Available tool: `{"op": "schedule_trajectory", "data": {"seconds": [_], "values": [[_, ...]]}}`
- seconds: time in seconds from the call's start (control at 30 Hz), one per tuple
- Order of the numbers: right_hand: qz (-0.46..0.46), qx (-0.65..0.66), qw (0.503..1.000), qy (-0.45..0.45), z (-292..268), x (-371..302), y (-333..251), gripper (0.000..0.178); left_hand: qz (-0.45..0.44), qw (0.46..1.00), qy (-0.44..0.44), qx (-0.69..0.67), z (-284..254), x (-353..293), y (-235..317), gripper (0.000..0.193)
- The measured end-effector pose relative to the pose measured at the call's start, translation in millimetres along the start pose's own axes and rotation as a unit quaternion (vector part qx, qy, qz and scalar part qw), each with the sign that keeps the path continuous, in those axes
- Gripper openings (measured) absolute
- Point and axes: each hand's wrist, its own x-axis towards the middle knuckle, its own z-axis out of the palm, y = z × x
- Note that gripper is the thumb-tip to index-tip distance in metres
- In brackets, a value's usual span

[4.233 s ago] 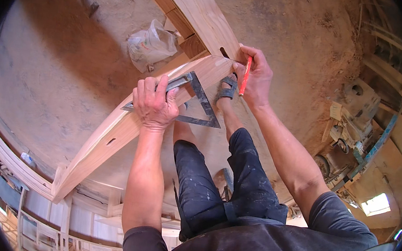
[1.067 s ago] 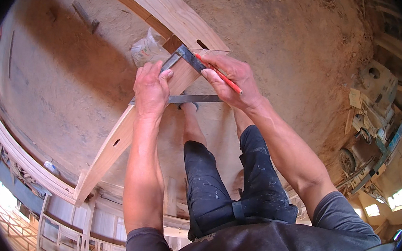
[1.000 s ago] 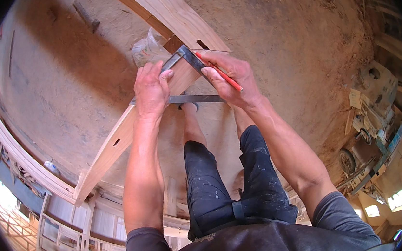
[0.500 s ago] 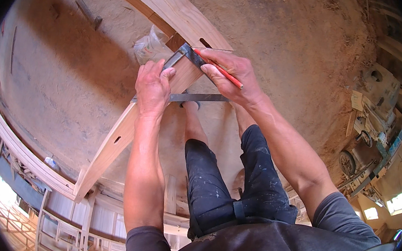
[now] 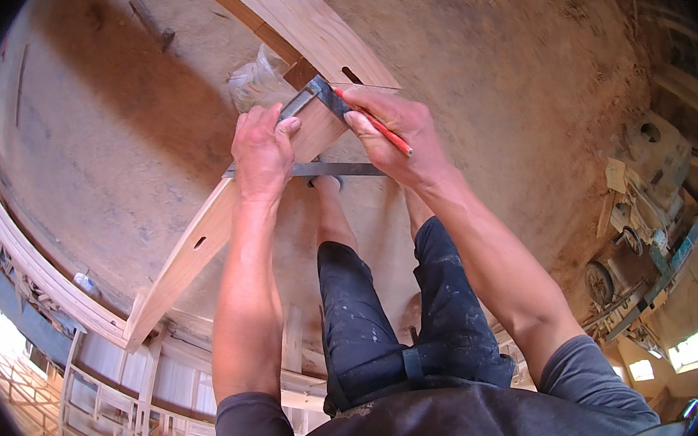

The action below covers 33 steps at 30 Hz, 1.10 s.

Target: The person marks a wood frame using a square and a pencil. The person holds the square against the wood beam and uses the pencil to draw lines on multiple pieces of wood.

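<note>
My right hand grips a red pencil, its tip at the edge of a metal square lying across a pale timber beam. My left hand is closed over the near end of the square, pressing it against the wood. Below it, a flat metal strip crosses the beam and reaches right under my right wrist; its join to the square is hidden. A dark slot is cut in the beam just beyond the pencil, with a thin line beside it.
A translucent plastic bag sits on the dusty ground behind the beam. Long curved timbers and wooden frames lie at the lower left. Wheeled machinery and scrap wood stand at the right. My legs are close below the beam.
The whole scene has shifted slightly left in the view. Both hands, the pencil and the square keep nearly the same places on the beam.
</note>
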Motion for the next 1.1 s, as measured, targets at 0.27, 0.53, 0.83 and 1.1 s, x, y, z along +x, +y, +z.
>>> {"op": "schedule_trajectory", "data": {"seconds": [0.27,0.53,0.83,1.1], "values": [[0.052,-0.038,0.998,-0.029,-8.2,-11.8,-10.9,0.023,0.003,1.000,0.013,0.001,1.0,-2.3,-1.9,0.027],[0.077,-0.059,0.994,-0.048,-12.0,-7.9,-9.3,0.021,0.002,1.000,-0.008,-0.002,-0.4,0.6,-0.2,0.026],[0.137,-0.056,0.989,0.008,-48.7,-56.4,-44.9,0.022,-0.005,0.999,0.033,-0.039,-21.4,-14.9,-9.7,0.021],[0.330,0.068,0.941,-0.018,-50.7,-92.0,-27.1,0.032,-0.470,0.681,0.212,-0.519,-18.1,-95.8,-23.5,0.023]]}}
